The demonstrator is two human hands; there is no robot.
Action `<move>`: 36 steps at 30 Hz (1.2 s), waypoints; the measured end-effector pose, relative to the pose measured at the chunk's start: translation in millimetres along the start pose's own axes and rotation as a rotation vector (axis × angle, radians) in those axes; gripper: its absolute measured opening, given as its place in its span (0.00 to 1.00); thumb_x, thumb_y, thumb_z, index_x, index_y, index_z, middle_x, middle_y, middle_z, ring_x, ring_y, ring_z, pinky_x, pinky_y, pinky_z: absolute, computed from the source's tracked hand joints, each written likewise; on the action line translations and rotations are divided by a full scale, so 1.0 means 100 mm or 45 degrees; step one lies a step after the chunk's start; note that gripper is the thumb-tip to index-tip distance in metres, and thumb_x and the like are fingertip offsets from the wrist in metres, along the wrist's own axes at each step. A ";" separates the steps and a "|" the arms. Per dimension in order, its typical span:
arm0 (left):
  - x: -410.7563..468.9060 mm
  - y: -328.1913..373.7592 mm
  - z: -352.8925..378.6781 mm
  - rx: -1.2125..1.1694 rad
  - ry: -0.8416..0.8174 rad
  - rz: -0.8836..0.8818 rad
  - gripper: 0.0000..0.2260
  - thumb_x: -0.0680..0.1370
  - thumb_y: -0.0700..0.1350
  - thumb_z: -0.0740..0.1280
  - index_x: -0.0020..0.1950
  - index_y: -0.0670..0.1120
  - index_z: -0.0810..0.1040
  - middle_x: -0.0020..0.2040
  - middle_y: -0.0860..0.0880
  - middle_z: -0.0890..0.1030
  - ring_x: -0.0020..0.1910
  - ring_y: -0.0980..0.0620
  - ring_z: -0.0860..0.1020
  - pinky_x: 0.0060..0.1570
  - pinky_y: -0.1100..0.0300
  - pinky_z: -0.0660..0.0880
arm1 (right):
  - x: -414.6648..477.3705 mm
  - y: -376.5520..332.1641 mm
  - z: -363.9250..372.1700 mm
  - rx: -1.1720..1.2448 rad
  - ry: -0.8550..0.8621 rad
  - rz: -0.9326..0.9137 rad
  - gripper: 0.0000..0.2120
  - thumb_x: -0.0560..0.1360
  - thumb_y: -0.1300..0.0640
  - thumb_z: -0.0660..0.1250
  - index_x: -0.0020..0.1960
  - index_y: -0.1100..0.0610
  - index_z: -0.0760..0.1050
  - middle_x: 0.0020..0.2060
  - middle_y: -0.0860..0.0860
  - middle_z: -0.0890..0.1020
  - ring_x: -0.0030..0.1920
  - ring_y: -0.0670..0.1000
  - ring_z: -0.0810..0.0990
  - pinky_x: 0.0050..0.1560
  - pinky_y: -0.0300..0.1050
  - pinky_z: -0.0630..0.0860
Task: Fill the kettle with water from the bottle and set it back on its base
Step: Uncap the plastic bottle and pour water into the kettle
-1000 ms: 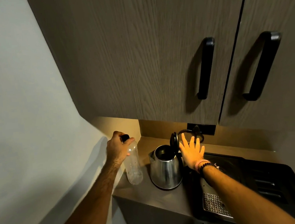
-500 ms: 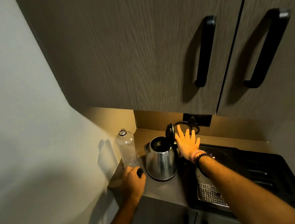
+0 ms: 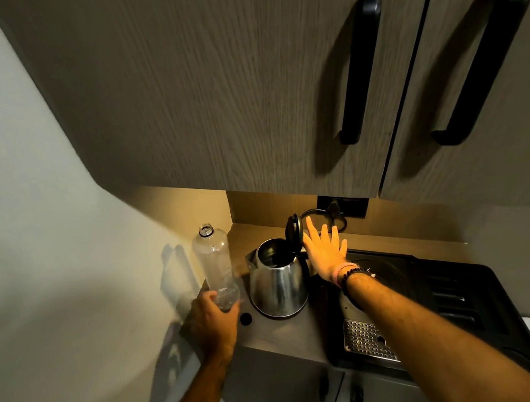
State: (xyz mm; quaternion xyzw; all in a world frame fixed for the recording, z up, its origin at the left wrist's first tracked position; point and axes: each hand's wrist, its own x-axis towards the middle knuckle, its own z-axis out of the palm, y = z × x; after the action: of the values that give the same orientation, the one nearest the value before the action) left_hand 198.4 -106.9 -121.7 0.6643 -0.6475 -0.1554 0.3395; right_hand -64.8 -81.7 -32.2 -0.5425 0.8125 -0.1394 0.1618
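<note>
A steel kettle (image 3: pixel 278 282) stands on the counter with its black lid (image 3: pixel 292 230) flipped up. Left of it a clear plastic bottle (image 3: pixel 213 262) stands upright with no cap on its neck. My left hand (image 3: pixel 214 320) wraps around the bottle's bottom end. The black bottle cap (image 3: pixel 245 318) lies on the counter between my left hand and the kettle. My right hand (image 3: pixel 324 250) is flat with fingers spread, just right of the raised lid and behind the kettle's handle side, holding nothing.
A black tray (image 3: pixel 455 297) with a perforated metal drip grate (image 3: pixel 368 340) fills the counter to the right. A black cord (image 3: pixel 322 215) loops by a wall socket (image 3: pixel 341 204) behind the kettle. Wooden cupboard doors with black handles (image 3: pixel 361 69) hang overhead. A white wall bounds the left.
My left hand took the cap off the bottle, laid it on the counter, and now grips the bottle's bottom end. My right hand has stayed beside the open lid.
</note>
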 end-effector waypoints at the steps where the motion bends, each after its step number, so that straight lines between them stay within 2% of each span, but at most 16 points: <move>1: 0.09 0.07 -0.06 -0.069 0.094 -0.016 0.37 0.59 0.57 0.83 0.61 0.46 0.73 0.56 0.40 0.76 0.53 0.39 0.77 0.44 0.45 0.76 | 0.00 0.00 0.00 0.003 0.002 -0.003 0.33 0.81 0.42 0.51 0.76 0.41 0.33 0.79 0.62 0.41 0.76 0.68 0.34 0.71 0.73 0.38; 3: 0.31 0.26 -0.15 -0.298 0.128 -0.064 0.49 0.57 0.59 0.83 0.71 0.45 0.65 0.65 0.39 0.72 0.62 0.38 0.73 0.54 0.42 0.77 | -0.02 0.01 0.01 0.002 0.005 -0.014 0.32 0.82 0.44 0.51 0.75 0.39 0.32 0.79 0.61 0.41 0.76 0.68 0.34 0.71 0.74 0.38; 5: 0.52 0.48 -0.23 -0.431 0.075 -0.096 0.53 0.57 0.59 0.83 0.75 0.47 0.60 0.71 0.41 0.69 0.68 0.39 0.71 0.62 0.43 0.74 | -0.01 0.02 0.01 -0.007 0.001 -0.028 0.33 0.82 0.46 0.52 0.74 0.38 0.31 0.79 0.60 0.40 0.76 0.69 0.34 0.71 0.75 0.38; 9: 0.74 0.77 -0.33 -0.534 -0.033 -0.048 0.45 0.61 0.56 0.82 0.72 0.48 0.65 0.68 0.44 0.75 0.65 0.40 0.74 0.62 0.47 0.73 | 0.00 0.03 0.00 0.035 -0.004 0.009 0.32 0.81 0.42 0.50 0.75 0.39 0.31 0.79 0.62 0.41 0.76 0.68 0.34 0.71 0.74 0.37; 11: 0.73 0.80 -0.39 -0.470 -0.071 0.065 0.42 0.63 0.56 0.82 0.71 0.49 0.66 0.66 0.46 0.77 0.63 0.43 0.76 0.60 0.50 0.73 | 0.00 0.03 0.00 0.077 -0.010 0.038 0.32 0.80 0.37 0.48 0.76 0.40 0.33 0.79 0.63 0.42 0.76 0.67 0.34 0.71 0.73 0.37; 14: 0.71 0.86 -0.56 -0.381 -0.164 0.311 0.40 0.61 0.57 0.81 0.68 0.54 0.67 0.61 0.52 0.78 0.57 0.51 0.75 0.55 0.56 0.73 | 0.01 0.02 0.00 0.080 -0.007 0.034 0.34 0.79 0.35 0.49 0.77 0.42 0.35 0.79 0.63 0.43 0.77 0.67 0.35 0.71 0.73 0.37; 18: 0.71 1.02 -0.77 -0.122 -0.417 0.477 0.41 0.60 0.60 0.78 0.69 0.55 0.65 0.64 0.50 0.76 0.59 0.48 0.75 0.60 0.47 0.75 | 0.00 0.03 -0.02 0.160 -0.011 0.055 0.34 0.79 0.34 0.46 0.78 0.43 0.35 0.79 0.62 0.44 0.77 0.66 0.35 0.72 0.73 0.37; 23: 0.66 1.16 -0.90 0.350 -0.679 0.510 0.46 0.59 0.62 0.74 0.73 0.58 0.57 0.62 0.44 0.73 0.59 0.42 0.73 0.53 0.49 0.75 | -0.03 0.02 -0.05 0.229 -0.026 0.069 0.38 0.74 0.29 0.43 0.78 0.41 0.35 0.79 0.61 0.44 0.77 0.65 0.35 0.73 0.71 0.36; 26: 0.64 1.25 -0.96 0.564 -0.717 0.557 0.46 0.59 0.61 0.75 0.72 0.56 0.59 0.59 0.44 0.73 0.57 0.42 0.74 0.50 0.50 0.77 | -0.03 0.02 -0.06 0.217 -0.039 0.065 0.37 0.74 0.29 0.44 0.78 0.41 0.35 0.79 0.61 0.45 0.77 0.65 0.35 0.72 0.72 0.36; 29: 0.63 1.37 -1.02 0.787 -0.669 0.649 0.43 0.59 0.60 0.76 0.70 0.52 0.63 0.57 0.43 0.75 0.55 0.41 0.76 0.49 0.49 0.77 | -0.01 0.02 -0.05 0.208 -0.043 0.063 0.36 0.76 0.30 0.45 0.78 0.41 0.36 0.79 0.61 0.45 0.77 0.65 0.36 0.72 0.72 0.36; 36: 0.64 1.51 -1.01 1.076 -0.661 0.707 0.44 0.61 0.61 0.77 0.72 0.51 0.63 0.61 0.43 0.76 0.58 0.42 0.75 0.52 0.49 0.75 | -0.01 0.04 -0.05 0.194 -0.070 0.065 0.35 0.77 0.32 0.44 0.78 0.42 0.36 0.80 0.61 0.45 0.77 0.65 0.35 0.72 0.73 0.36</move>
State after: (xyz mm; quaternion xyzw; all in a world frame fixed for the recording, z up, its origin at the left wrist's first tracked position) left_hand 157.1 -133.2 64.7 0.4873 -0.8660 0.0543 -0.0981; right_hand -69.6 -79.0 -29.0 -0.5113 0.8084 -0.1814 0.2284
